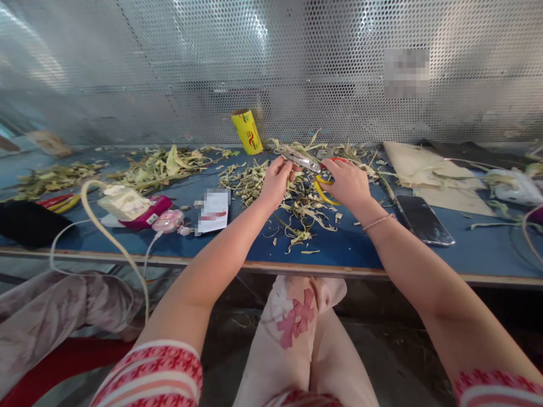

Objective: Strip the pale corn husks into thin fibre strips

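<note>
- Head view: the right hand [350,182] held the scissors [313,165] over the middle of the blue table [352,249], above a heap of dried plant strips [250,183].
- The scissors' long axis ran slantwise, from the handles at the lower right to the blade tips at the upper left, so the tips pointed leftward and somewhat away from the person.
- The right fingers were clamped on the handles, one loop red and the other yellow, with the yellow one showing below the hand.
- On the left hand [278,176] the thumb and fingers were together, pinched on a greenish plant piece [292,178] just beside the blades; whether the blades touched it could not be told.
- Behind the heap a yellow tube [248,133] stood tilted, its top leaning left, near the perforated metal panel [195,90].
- A dark-screened phone [424,220] lay flat to the right, with brown paper [428,169] behind it.
- More leafy cuttings [156,167] lay to the left.
</note>
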Motion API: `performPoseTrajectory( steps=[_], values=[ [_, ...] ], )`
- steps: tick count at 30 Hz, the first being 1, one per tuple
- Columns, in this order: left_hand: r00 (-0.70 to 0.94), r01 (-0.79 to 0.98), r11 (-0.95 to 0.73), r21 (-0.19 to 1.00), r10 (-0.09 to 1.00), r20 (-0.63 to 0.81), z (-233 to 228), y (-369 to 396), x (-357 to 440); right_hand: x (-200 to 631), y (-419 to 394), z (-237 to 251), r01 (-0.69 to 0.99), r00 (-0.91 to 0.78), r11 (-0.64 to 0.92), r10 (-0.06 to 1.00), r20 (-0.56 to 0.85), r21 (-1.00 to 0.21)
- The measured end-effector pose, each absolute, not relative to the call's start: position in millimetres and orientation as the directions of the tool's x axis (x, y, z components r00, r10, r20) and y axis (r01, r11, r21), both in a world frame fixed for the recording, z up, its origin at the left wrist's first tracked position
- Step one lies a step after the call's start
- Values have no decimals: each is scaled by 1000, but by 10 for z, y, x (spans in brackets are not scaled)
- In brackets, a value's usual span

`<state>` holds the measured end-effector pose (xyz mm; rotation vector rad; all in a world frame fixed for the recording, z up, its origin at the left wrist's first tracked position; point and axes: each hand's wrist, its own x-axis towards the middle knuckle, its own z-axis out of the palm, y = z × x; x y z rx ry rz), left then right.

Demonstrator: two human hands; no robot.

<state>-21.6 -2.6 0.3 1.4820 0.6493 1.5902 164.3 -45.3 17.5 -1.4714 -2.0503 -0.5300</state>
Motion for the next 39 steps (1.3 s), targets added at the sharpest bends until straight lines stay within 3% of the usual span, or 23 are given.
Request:
performPoseTrajectory(
  steps=[9,20,33,39],
  values=[
    [73,-225,-482,847,858,508,10,-50,-220,1647,-441,173,957,-219,290,737,639,-7],
    [95,-202,-423,884,889,447,6,-23,-231,1636,-437,164,950,-172,289,798,578,-118],
    [75,-208,-484,850,858,508,-33,26,-234,1663,-431,153,900,-261,412,769,583,-141],
    [67,-105,-528,843,842,536,-13,47,-266,1708,-427,185,870,-339,474,775,533,-136]
  ],
)
